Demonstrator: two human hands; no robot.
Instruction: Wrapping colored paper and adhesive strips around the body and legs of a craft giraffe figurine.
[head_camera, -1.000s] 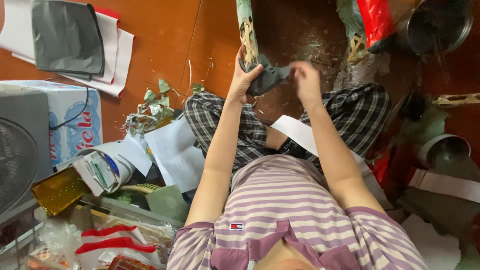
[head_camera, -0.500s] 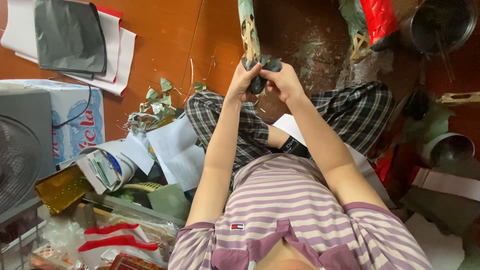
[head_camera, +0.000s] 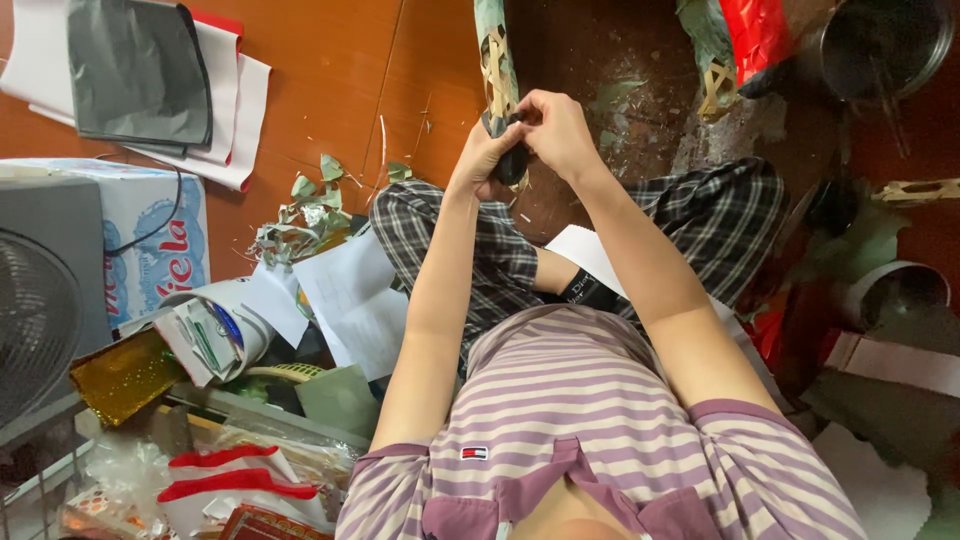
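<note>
Both hands are now closed together on the lower end of a long green leaf-wrapped roll bound with pale bamboo strips (head_camera: 497, 70). A second ago they were apart, with a dark wrap stretched between them; since then the right hand (head_camera: 560, 130) has been brought in against the left hand (head_camera: 487, 152), so the wrap appears bunched and pinched at the roll's tip. The work can be judged to have passed from spreading to tightening. The roll is held upright above the checked trouser knees (head_camera: 440, 235), its end hidden between the fingers. Torn leaf scraps (head_camera: 305, 205) are scattered on the orange floor (head_camera: 330, 80) to the left, and white paper sheets (head_camera: 345, 295) lie nearer.
</note>
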